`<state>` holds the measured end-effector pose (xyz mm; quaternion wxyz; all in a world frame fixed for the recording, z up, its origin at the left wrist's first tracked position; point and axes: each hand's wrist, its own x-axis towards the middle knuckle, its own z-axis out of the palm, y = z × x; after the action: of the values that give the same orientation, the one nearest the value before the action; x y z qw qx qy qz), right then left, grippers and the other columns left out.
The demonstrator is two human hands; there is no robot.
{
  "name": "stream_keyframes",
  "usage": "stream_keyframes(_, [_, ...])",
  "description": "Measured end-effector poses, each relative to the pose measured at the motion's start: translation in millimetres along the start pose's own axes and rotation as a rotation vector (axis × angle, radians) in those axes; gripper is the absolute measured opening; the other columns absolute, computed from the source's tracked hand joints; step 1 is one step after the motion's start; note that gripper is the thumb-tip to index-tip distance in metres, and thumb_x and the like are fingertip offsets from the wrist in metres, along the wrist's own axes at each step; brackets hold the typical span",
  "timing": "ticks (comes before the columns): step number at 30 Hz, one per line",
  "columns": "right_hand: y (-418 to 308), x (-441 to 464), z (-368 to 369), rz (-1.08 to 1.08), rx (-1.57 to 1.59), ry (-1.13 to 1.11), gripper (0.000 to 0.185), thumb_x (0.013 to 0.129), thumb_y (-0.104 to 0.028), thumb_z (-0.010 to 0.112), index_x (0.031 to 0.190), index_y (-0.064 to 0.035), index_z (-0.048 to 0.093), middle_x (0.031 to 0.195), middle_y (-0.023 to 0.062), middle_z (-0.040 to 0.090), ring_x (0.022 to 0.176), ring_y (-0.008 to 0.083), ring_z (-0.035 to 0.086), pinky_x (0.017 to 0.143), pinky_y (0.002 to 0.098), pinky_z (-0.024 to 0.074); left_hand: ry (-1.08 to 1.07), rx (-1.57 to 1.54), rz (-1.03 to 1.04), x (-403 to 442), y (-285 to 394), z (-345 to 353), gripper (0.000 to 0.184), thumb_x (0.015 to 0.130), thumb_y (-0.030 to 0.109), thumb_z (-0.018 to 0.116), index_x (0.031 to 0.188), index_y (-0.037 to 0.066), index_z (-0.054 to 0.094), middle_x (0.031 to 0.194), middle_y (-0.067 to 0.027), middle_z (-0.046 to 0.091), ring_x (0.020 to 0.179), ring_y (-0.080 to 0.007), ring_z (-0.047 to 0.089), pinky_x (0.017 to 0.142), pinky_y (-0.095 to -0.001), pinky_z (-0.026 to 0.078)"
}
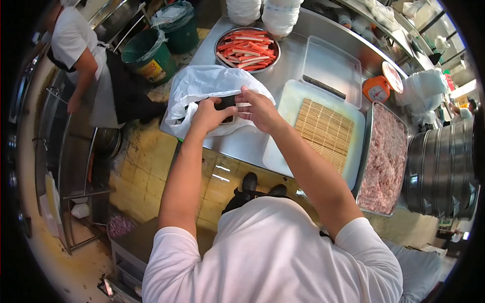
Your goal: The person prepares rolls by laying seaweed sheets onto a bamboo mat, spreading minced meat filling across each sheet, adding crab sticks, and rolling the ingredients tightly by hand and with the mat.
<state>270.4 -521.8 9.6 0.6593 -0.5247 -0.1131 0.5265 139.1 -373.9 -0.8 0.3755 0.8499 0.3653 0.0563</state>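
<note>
Where the bag (202, 81) opens, hands (208, 116) (261, 112) curl.

No legible text or numbers.

White shirt (273, 252), loose-cut, rounded across the front, soft creases toward the shoulders. Short left sleeve (173, 257) and short right sleeve (365, 245), both white, both ending on the upper arm; bare from there down. Left hand (209, 115) and right hand (258, 110) ungloved. Below the shirt's front edge, black cloth (236, 202); whether apron or trousers, cannot tell. Dark shoes (249, 182), toes rounded, faint sheen; only the front parts visible.
</note>
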Motion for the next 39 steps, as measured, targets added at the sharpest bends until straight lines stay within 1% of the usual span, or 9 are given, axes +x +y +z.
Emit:
stream_keyframes(5, [5,4,-6,0.024,-0.023,0.0,0.058,0.1,-0.053,0.06,0.133,-0.0054,0.055,0.123,0.0071,0.057,0.098,0.0205,0.057,0.087,0.0364,0.049,-0.095,-0.165,-0.016,11,-17,-2,0.068,0.073,0.044,0.087,0.117,-0.005,0.07,0.111,-0.022,0.074,0.101,-0.0319,0.071,0.091,-0.0394,0.054])
stream_keyframes(7, [6,3,-8,0.02,-0.017,-0.012,0.057,0.1,-0.052,0.06,0.133,-0.0055,0.055,0.124,0.0071,0.056,0.098,0.0208,0.057,0.088,0.0366,0.049,-0.145,-0.282,0.032,12,-18,-2,0.033,0.083,0.021,0.084,0.102,-0.004,0.074,0.092,-0.0082,0.075,0.081,-0.0139,0.065,0.076,-0.0304,0.051])
stream_keyframes(10, [4,-1,-7,0.02,-0.015,-0.026,0.056,0.101,-0.051,0.06,0.133,-0.0058,0.055,0.124,0.0068,0.056,0.099,0.0212,0.057,0.088,0.0368,0.049,-0.157,-0.317,0.003,4,-8,-8,0.022,0.083,0.017,0.084,0.09,-0.002,0.075,0.082,-0.0034,0.072,0.073,-0.0105,0.061,0.07,-0.0286,0.049])
stream_keyframes(23, [8,-2,-14,0.029,0.029,-0.071,0.045,0.106,-0.039,0.056,0.133,-0.0033,0.055,0.129,0.0088,0.057,0.107,0.0232,0.06,0.091,0.0379,0.0501,-0.146,-0.291,0.062,2,-5,-11,0.019,0.082,0.016,0.083,0.084,-0.001,0.075,0.076,-0.0042,0.071,0.07,-0.0122,0.061,0.065,-0.0299,0.048])
stream_keyframes(26, [13,0,-14,-0.011,0.011,-0.107,0.043,0.104,-0.034,0.059,0.135,-0.0034,0.055,0.124,0.0064,0.061,0.104,0.0196,0.06,0.09,0.0344,0.0491,-0.039,-0.015,0.165,-13,22,-22,0.017,0.082,0.013,0.078,0.084,-0.002,0.072,0.076,-0.009,0.072,0.067,-0.0166,0.063,0.062,-0.0325,0.048])
stream_keyframes(28, [8,-3,-9,-0.008,0.05,-0.095,0.043,0.104,-0.03,0.06,0.136,-0.0021,0.055,0.123,0.0066,0.061,0.105,0.0193,0.06,0.092,0.0343,0.0492,0.149,-0.053,0.444,-20,30,-22,0.013,0.083,0.009,0.072,0.085,-0.003,0.068,0.073,-0.0118,0.069,0.063,-0.02,0.063,0.06,-0.035,0.049])
stream_keyframes(32, [3,-4,-12,-0.003,0.006,-0.05,0.042,0.105,-0.019,0.056,0.14,0.0036,0.05,0.13,0.0098,0.059,0.113,0.021,0.06,0.098,0.0342,0.0501,0.095,0.068,0.54,-56,77,-52,0.01,0.083,0.005,0.067,0.086,-0.004,0.065,0.074,-0.0114,0.068,0.063,-0.0189,0.063,0.06,-0.0337,0.049])
stream_keyframes(35, [-1,-19,-27,0.042,-0.124,-0.094,0.043,0.105,-0.021,0.057,0.142,0.0012,0.049,0.129,0.0086,0.059,0.113,0.0203,0.059,0.097,0.0347,0.0505,-0.023,-0.026,0.541,-91,113,-76,0.007,0.082,0.003,0.066,0.082,-0.003,0.062,0.082,-0.0169,0.069,0.066,-0.0293,0.065,0.064,-0.0384,0.052])
stream_keyframes(39, [-2,-89,-44,0.124,-0.012,-0.062,0.065,0.101,-0.048,0.061,0.146,-0.0036,0.045,0.124,0.0142,0.061,0.107,0.0251,0.061,0.093,0.0388,0.0522,-0.141,-0.741,0.561,-100,132,-58,0.005,0.087,-0.004,0.063,0.082,-0.002,0.063,0.093,-0.0102,0.072,0.071,-0.0122,0.061,0.066,-0.029,0.049])
